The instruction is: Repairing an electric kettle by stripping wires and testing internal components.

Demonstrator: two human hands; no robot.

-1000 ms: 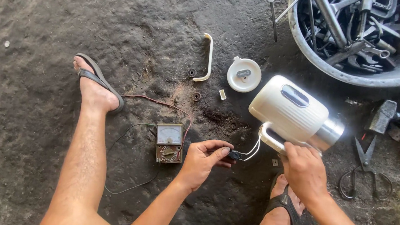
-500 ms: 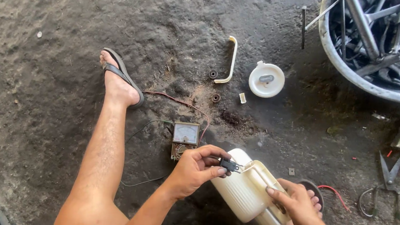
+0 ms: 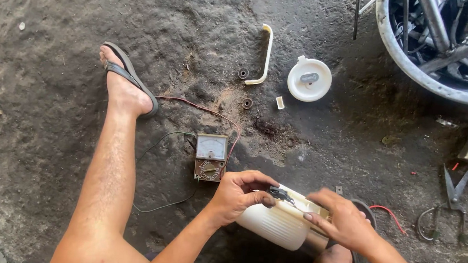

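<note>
A white ribbed kettle body (image 3: 278, 223) lies on its side low in the head view, close to my knees. My left hand (image 3: 239, 195) pinches a small black connector (image 3: 279, 194) at the kettle's upper edge. My right hand (image 3: 339, 218) rests on the kettle's right end, its fingers pressed around the rim and thin wires. An analog multimeter (image 3: 210, 156) lies on the ground just left of my left hand, with a red lead (image 3: 202, 109) and a dark lead (image 3: 159, 142) trailing from it.
A white kettle lid (image 3: 309, 79), a white curved handle (image 3: 265, 55) and two small dark washers (image 3: 243, 73) lie on the rough ground ahead. A metal basin (image 3: 414, 71) of tools stands at top right. Snips (image 3: 454, 198) lie at right. My sandalled left foot (image 3: 128, 85) is planted at left.
The kettle has come down from raised at right to lying on its side near my knees. My right hand shifted from its handle to its end. My left hand keeps the connector.
</note>
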